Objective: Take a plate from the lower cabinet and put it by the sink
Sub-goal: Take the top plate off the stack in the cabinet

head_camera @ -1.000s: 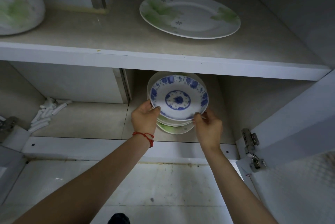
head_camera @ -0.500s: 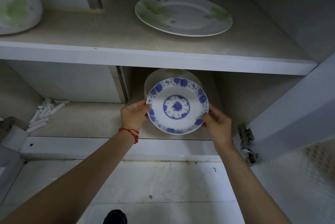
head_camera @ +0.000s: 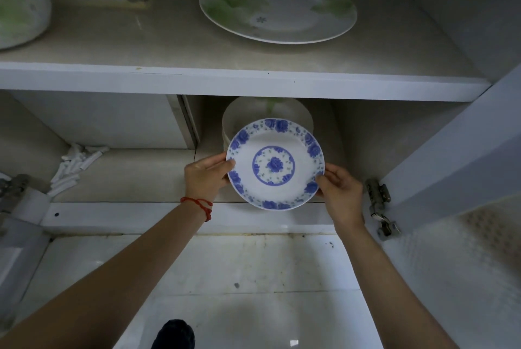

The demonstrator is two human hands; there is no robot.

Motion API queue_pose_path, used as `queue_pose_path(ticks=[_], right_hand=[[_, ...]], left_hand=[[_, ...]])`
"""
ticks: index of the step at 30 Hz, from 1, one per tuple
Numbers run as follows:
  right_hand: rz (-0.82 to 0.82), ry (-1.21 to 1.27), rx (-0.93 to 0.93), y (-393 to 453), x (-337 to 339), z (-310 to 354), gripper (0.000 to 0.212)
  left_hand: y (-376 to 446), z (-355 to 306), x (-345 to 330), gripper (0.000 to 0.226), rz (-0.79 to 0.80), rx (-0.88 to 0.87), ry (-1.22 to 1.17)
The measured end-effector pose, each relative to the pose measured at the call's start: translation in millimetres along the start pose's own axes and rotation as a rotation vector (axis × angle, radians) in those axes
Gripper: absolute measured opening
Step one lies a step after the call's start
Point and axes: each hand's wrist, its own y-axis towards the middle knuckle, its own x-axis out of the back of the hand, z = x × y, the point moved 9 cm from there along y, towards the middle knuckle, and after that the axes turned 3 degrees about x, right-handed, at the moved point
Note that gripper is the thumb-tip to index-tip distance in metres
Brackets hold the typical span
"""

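A white plate with a blue flower pattern [head_camera: 275, 163] is held between both hands at the front edge of the lower cabinet shelf, tilted toward me. My left hand [head_camera: 207, 176] grips its left rim; a red string sits on that wrist. My right hand [head_camera: 339, 190] grips its right rim. Behind the plate, a stack of pale plates [head_camera: 267, 111] stays on the lower shelf, partly hidden by the held plate. The sink is not in view.
A large white plate with green leaves [head_camera: 277, 7] lies on the upper shelf [head_camera: 225, 80]. A white pot with green print [head_camera: 19, 10] stands at the upper left. White plastic pieces [head_camera: 76, 165] lie on the lower shelf. The open door [head_camera: 451, 151] and its hinge [head_camera: 379, 202] stand at right.
The blue-patterned plate has been lifted off the stack and drawn out toward me to the shelf's front edge, with both hands still on its rim.
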Motion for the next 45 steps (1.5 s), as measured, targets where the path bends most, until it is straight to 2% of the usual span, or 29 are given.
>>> queue_pose_path(ticks=[4, 6, 12, 17, 26, 34, 42, 45], right_hand=[[0.017, -0.027, -0.057, -21.5, 4.3, 7.1, 0.023], [0.024, -0.057, -0.089, -31.8, 5.8, 11.6, 0.023], [0.019, -0.110, -0.190, -67.5, 8.2, 28.6, 0.022], [-0.014, -0.166, -0.246, -102.0, 10.3, 61.4, 0.024], [-0.049, -0.178, -0.327, -159.1, 22.1, 128.4, 0.029], [-0.073, -0.185, -0.376, -198.2, 39.9, 206.3, 0.029], [-0.045, -0.159, -0.332, -222.6, 52.5, 301.8, 0.024], [-0.023, -0.143, -0.332, -232.3, 57.5, 338.7, 0.032]], left_hand=[[-20.7, -3.5, 8.9, 0.007, 0.010, -0.052, 0.184], [-32.2, -4.7, 12.0, 0.008, 0.037, -0.052, 0.248], [-69.3, -9.1, 36.9, 0.022, 0.006, 0.068, 0.180], [-111.7, -38.6, 52.6, 0.029, -0.052, 0.094, 0.155], [-187.4, -84.8, 77.3, 0.028, -0.126, 0.181, 0.200], [-257.3, -150.5, 84.5, 0.028, -0.170, 0.255, 0.222], [-312.8, -239.5, 82.0, 0.029, -0.143, 0.229, 0.216], [-333.4, -271.9, 77.9, 0.028, -0.127, 0.214, 0.221]])
